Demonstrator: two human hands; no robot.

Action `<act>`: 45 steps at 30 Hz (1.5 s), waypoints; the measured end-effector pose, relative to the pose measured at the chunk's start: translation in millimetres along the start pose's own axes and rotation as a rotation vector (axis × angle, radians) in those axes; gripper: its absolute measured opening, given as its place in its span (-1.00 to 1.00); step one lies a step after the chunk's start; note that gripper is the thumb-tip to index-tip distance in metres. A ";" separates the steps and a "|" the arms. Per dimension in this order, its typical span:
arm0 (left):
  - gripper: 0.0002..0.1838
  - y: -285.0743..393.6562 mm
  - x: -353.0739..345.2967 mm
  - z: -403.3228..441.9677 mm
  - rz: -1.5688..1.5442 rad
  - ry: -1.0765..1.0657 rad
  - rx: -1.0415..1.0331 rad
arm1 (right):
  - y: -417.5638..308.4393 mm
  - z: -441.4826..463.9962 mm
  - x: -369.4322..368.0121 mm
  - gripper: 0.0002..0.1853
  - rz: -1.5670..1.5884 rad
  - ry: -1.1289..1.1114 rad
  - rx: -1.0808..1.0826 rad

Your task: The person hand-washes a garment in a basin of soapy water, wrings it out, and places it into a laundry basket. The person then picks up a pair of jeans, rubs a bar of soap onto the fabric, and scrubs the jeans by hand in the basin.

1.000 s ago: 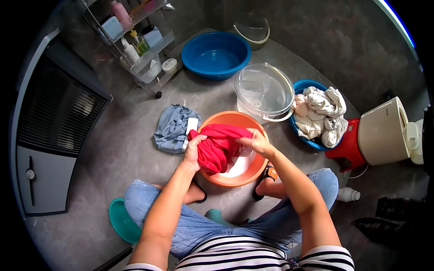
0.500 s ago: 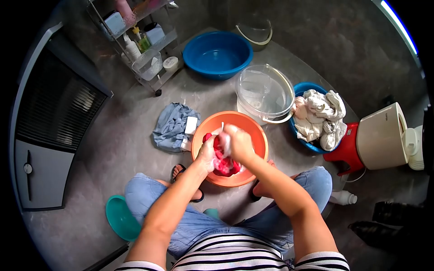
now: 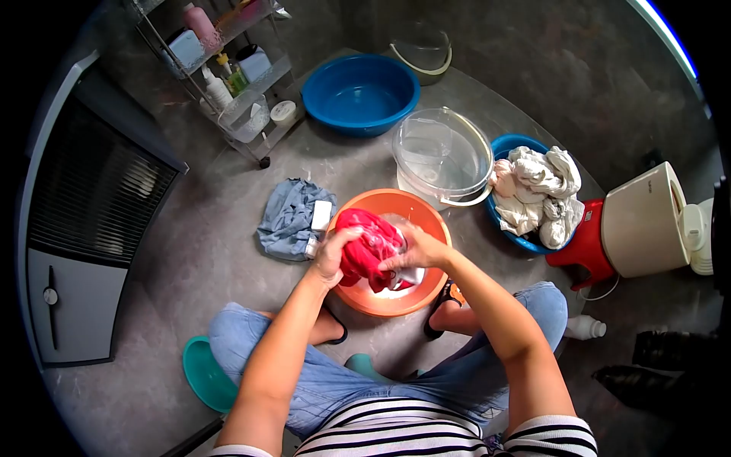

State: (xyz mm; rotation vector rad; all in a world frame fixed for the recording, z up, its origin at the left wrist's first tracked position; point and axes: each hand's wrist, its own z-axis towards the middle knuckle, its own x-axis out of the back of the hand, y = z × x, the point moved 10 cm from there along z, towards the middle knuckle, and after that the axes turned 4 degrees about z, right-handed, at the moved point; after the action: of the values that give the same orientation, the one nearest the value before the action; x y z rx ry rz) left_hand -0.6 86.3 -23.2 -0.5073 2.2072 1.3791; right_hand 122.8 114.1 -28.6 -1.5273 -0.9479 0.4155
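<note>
Wet red cloth (image 3: 364, 247) with a white part is bunched up over the orange basin (image 3: 415, 209) between my feet. My left hand (image 3: 332, 253) grips its left side, thumb on top. On the opposite side, my right hand (image 3: 419, 247) has its fingers curled onto the same cloth. Suds show on the fabric and in the basin. Left of the basin, a blue-grey garment (image 3: 289, 217) lies crumpled on the floor. A white block (image 3: 322, 215) rests at that garment's right edge, close to the basin rim.
Behind the basin stand a clear bucket (image 3: 422, 183) and a large blue basin (image 3: 362, 99). White laundry (image 3: 537, 186) fills another blue tub on the right, beside a red stool (image 3: 582, 247). A wire shelf (image 3: 251, 107) holds bottles. A green basin (image 3: 205, 373) sits near my left knee.
The red cloth is raised and spread wider than before, covering more of the basin. My right hand has moved from above the cloth, where it was blurred, to its right side.
</note>
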 end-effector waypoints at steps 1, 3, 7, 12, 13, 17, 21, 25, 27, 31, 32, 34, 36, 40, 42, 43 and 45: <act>-0.69 3.0 0.7 -1.8 -0.097 -0.026 -0.019 | 14.1 0.7 -3.5 -0.24 0.099 0.052 0.081; -0.64 4.3 8.3 -4.6 -0.173 -0.012 -0.014 | 29.1 0.6 4.8 -0.39 0.591 0.124 0.035; -0.56 -11.0 18.8 4.3 -0.145 0.005 0.030 | -2.4 -8.2 46.1 -0.39 0.634 0.356 0.106; -0.42 -22.9 -6.9 1.7 -0.228 -0.121 0.146 | -133.3 -21.6 -10.0 -0.63 -0.432 0.497 0.541; -0.39 -19.8 -16.3 -3.0 -0.241 -0.043 0.188 | -132.0 -21.9 -29.2 -0.68 -0.570 0.471 0.447; -0.54 -66.7 2.0 16.8 -0.342 -0.113 0.279 | -105.8 -16.3 -52.9 -0.68 -0.764 0.384 0.523; -0.55 -67.0 7.1 10.8 -0.252 0.125 0.276 | -76.0 2.1 -4.5 -0.54 -0.584 0.511 0.315; -0.41 -33.6 -46.7 -14.8 -0.291 -0.165 0.311 | -42.9 8.7 47.8 -0.77 -0.455 0.692 0.023; -0.43 -41.2 -29.5 -13.9 -0.135 -0.176 0.339 | -18.0 16.0 53.0 -0.74 -0.248 0.552 0.083; -0.54 -34.1 -17.8 -10.8 -0.240 -0.087 0.238 | -1.0 -13.7 40.0 -0.62 -0.372 0.773 0.073; -0.57 -24.3 -17.9 -10.3 -0.252 -0.054 0.144 | 8.7 -24.3 33.9 -0.56 -0.297 0.809 0.057; -0.54 -26.1 -13.4 -7.0 -0.353 -0.084 0.157 | 35.7 -25.3 2.2 -0.54 -0.047 0.558 -0.088; -0.51 -26.9 -2.6 -1.1 -0.364 -0.074 0.101 | 52.6 -20.8 -34.9 -0.54 0.290 0.316 -0.103; -0.48 -17.8 4.1 -0.3 -0.364 -0.062 0.025 | 54.3 -11.8 -42.2 -0.64 0.662 0.185 -0.200; -0.47 -15.2 3.4 -1.0 -0.343 -0.058 0.044 | 59.7 -7.7 -5.9 -0.70 0.507 0.515 -0.081; -0.46 -19.2 4.1 0.0 -0.339 -0.041 0.078 | 61.3 -9.1 9.9 -0.72 0.536 0.654 -0.092; -0.45 -30.5 5.5 3.4 -0.333 -0.005 0.144 | 39.6 -13.2 36.4 -0.77 0.276 0.897 -0.043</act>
State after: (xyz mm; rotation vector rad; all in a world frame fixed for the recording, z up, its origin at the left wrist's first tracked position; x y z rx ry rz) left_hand 12.3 76.2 -49.8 -0.7760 2.0821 1.0391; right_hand 167.0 135.6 -53.9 -1.6469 -0.0455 -0.1200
